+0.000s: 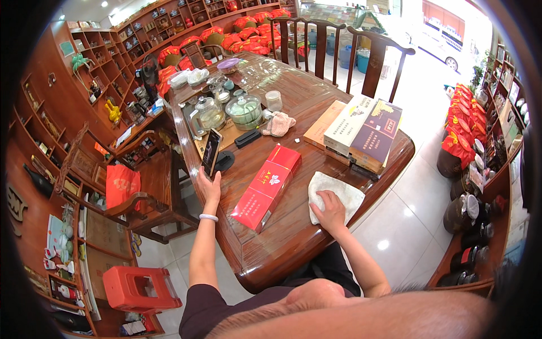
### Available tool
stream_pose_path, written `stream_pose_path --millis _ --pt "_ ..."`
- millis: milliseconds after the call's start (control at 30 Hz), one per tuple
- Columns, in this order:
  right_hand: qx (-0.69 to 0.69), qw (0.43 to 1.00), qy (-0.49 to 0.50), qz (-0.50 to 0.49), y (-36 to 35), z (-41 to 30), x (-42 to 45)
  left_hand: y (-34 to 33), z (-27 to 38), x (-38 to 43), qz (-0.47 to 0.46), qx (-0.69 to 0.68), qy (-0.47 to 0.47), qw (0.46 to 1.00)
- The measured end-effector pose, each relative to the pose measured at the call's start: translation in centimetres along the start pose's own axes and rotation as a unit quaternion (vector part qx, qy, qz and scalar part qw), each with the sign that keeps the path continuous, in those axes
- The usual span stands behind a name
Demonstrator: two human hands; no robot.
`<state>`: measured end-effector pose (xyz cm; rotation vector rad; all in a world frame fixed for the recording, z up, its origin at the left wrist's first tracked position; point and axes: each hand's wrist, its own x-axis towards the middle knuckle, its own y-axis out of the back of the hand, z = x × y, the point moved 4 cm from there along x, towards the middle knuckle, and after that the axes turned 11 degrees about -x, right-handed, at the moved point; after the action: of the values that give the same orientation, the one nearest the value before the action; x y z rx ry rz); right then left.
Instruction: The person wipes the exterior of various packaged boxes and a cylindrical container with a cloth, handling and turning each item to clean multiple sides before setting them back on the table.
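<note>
At the table's left edge, my left hand (209,187) holds the lower end of a smartphone (211,151), which is tilted upright beside a round black stand base (224,161). My right hand (331,210) rests on a folded white cloth (348,195), its fingers bent into the fabric. The cloth lies flat on the glossy dark wooden table (292,243) near the right edge. Between my two hands lies a long red carton (268,187) with a white flower and writing on it, touched by neither hand.
Stacked boxes (355,131) stand at the table's right edge. Farther back are a glass kettle (208,114), a lidded glass pot (244,111), a pink cloth (280,124) and a black oblong case (247,138). A carved wooden armchair (156,199) and a red plastic stool (137,289) stand left.
</note>
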<state>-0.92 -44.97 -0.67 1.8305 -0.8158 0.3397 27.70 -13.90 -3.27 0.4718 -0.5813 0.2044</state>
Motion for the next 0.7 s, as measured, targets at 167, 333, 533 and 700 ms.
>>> stream_pose_path --millis 167,333,533,700 --pt "0.003 1.0 0.004 -0.002 -0.1 0.0 0.0 -0.6 0.3 0.6 -0.018 -0.095 -0.023 0.995" --pt "0.011 1.0 -0.003 -0.004 -0.3 0.3 -0.1 -0.4 5.8 0.6 -0.071 -0.213 -0.072 0.972" --pt "0.007 1.0 0.007 0.005 -0.3 0.4 -0.3 0.6 10.8 -2.7 -0.287 -0.252 0.07 0.921" --pt "0.009 1.0 0.006 0.008 -0.2 0.3 0.0 0.6 14.8 -8.7 -0.42 -0.003 -0.071 0.905"
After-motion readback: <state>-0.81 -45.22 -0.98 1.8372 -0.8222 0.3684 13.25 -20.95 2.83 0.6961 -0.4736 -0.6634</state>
